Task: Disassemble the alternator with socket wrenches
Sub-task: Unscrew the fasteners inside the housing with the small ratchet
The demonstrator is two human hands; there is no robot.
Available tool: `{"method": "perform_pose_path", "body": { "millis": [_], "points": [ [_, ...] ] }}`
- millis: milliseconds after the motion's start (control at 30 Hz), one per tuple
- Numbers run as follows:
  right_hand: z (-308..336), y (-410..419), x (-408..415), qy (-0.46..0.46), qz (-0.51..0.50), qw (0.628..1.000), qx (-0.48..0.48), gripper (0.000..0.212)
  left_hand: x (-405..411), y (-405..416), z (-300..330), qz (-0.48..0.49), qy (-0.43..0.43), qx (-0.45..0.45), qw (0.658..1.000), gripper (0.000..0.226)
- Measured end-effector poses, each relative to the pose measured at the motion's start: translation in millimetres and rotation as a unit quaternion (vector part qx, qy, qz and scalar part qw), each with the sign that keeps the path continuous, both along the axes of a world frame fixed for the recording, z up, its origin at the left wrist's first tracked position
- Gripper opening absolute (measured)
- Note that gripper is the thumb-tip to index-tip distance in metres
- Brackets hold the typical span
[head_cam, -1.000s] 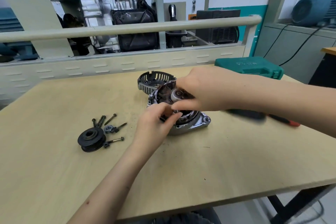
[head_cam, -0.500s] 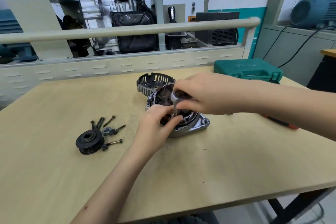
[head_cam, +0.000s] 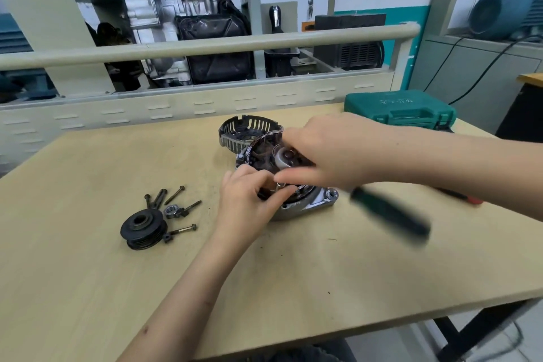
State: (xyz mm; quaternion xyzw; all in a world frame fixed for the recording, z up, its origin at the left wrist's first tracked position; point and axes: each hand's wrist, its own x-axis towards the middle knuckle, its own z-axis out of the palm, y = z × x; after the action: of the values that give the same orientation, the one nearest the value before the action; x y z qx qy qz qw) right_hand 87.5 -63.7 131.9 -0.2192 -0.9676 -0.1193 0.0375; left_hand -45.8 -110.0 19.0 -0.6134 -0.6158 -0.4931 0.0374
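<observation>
Here we list the bench as we see it. At the centre of the pale wooden tabletop [head_cam: 88,288] sits the partly stripped silver alternator housing with dark copper windings [head_cam: 305,203], lying flat. Our right hand [head_cam: 332,153] comes in from 3 o'clock and is curled round the chrome head of the ratchet socket wrench [head_cam: 283,157], which stands over the middle of the housing; its dark green handle [head_cam: 390,217] sweeps out blurred toward 4 o'clock. Our left hand [head_cam: 249,200] reaches in from 7 o'clock, thumb and forefinger drawn together at the small socket stem under the wrench head; we cannot tell whether they pinch it or only touch it.

Touching the housing at its 11 o'clock: a grey slotted end cover [head_cam: 246,132], open side up. Well apart at 9 o'clock: a black grooved pulley [head_cam: 144,229], a steel hex nut [head_cam: 171,210] and several long dark bolts [head_cam: 174,194] lying loose beside it. At 1 o'clock, near the table's far edge: a closed dark green plastic tool case [head_cam: 402,109]. A red-tipped tool [head_cam: 470,198] shows from under our right forearm.
</observation>
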Motion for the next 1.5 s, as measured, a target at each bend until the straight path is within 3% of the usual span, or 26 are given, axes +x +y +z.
{"method": "perform_pose_path", "body": {
  "millis": [100, 233, 367, 500, 667, 833, 900, 1000, 1067, 1233, 1333, 1433, 1500],
  "points": [
    [-2, -2, 3, 0.022, -0.007, 0.999, -0.036, 0.042, 1, 1, 1, 0.012, 0.021, 0.015, 1.000, 0.022],
    [1, 4, 7, -0.007, 0.023, 0.997, -0.075, 0.025, -10, -6, 0, -0.063, -0.057, -0.013, 0.996, 0.013],
    [1, 1, 3, 0.013, -0.017, 0.999, -0.047, 0.034, -3, -2, -1, 0.008, -0.002, 0.013, 1.000, 0.017],
    [-2, 1, 2, 0.009, 0.030, 0.996, -0.084, 0.027, -8, -3, -5, -0.016, 0.001, 0.017, 1.000, 0.015],
    [0, -1, -1, -0.018, 0.000, 0.999, 0.032, 0.034, -4, 1, -5, 0.016, 0.010, 0.030, 0.999, 0.015],
    [-3, -1, 1, 0.002, 0.026, 0.998, -0.049, 0.030, -7, 2, -9, -0.009, -0.013, 0.026, 1.000, 0.013],
    [-3, 0, 1, -0.017, 0.020, 0.999, -0.029, 0.029, -8, 1, -6, -0.019, -0.015, 0.024, 0.999, 0.010],
    [-1, -3, 1, -0.009, -0.031, 0.999, 0.016, 0.035, 0, 2, -3, 0.044, 0.048, 0.030, 0.997, 0.024],
    [-4, -4, 3, 0.012, -0.025, 1.000, -0.009, 0.034, 2, 2, -4, 0.058, 0.060, 0.045, 0.995, 0.025],
    [-5, 0, 6, 0.002, 0.004, 0.994, -0.106, 0.029, -10, -4, -7, -0.052, -0.019, -0.014, 0.998, 0.020],
    [-6, -2, 5, 0.015, -0.017, 0.999, -0.034, 0.029, 0, -4, -2, 0.012, 0.027, 0.032, 0.999, 0.018],
    [-9, -4, 4, 0.058, -0.026, 0.997, -0.050, 0.032, 5, 0, -6, 0.060, 0.061, 0.071, 0.994, 0.021],
    [-10, -2, 5, 0.037, 0.001, 0.997, -0.071, 0.031, -1, 1, -10, 0.042, 0.044, 0.045, 0.997, 0.019]
  ]
}}
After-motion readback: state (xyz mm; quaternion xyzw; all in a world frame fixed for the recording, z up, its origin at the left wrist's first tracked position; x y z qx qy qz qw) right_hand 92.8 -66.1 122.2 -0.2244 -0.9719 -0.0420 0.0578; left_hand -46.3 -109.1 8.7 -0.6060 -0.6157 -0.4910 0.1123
